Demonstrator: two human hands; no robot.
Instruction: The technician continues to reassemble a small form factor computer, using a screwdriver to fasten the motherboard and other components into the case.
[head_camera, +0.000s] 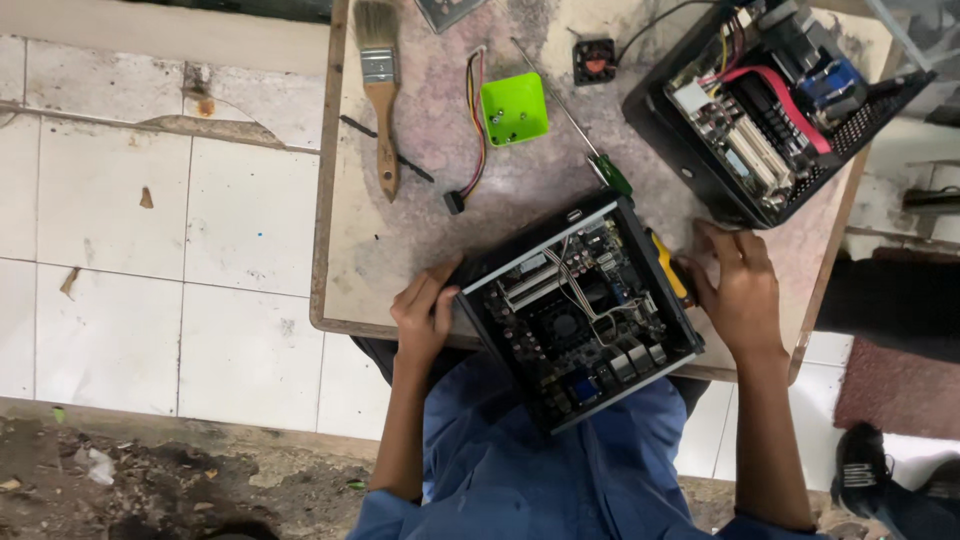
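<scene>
Lime-green tray (514, 108); black computer case (578, 312); yellow-handled screwdriver (668, 265); blue shirt (540, 470); white floor tiles (150, 250).

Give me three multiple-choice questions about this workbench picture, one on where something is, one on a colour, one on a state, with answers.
1. Where is the paintbrush?
A. on the floor
B. at the table's far left
C. inside a computer case

2. What colour is the small tray?
A. green
B. red
C. white

3. How is the near case between the hands?
A. closed
B. wrapped
C. open, board showing

Answers: 1 B, the brush lies on the tabletop by its left edge. 2 A, the square tray is bright green. 3 C, the left hand and right hand grip its sides and the circuit board is exposed.
</scene>
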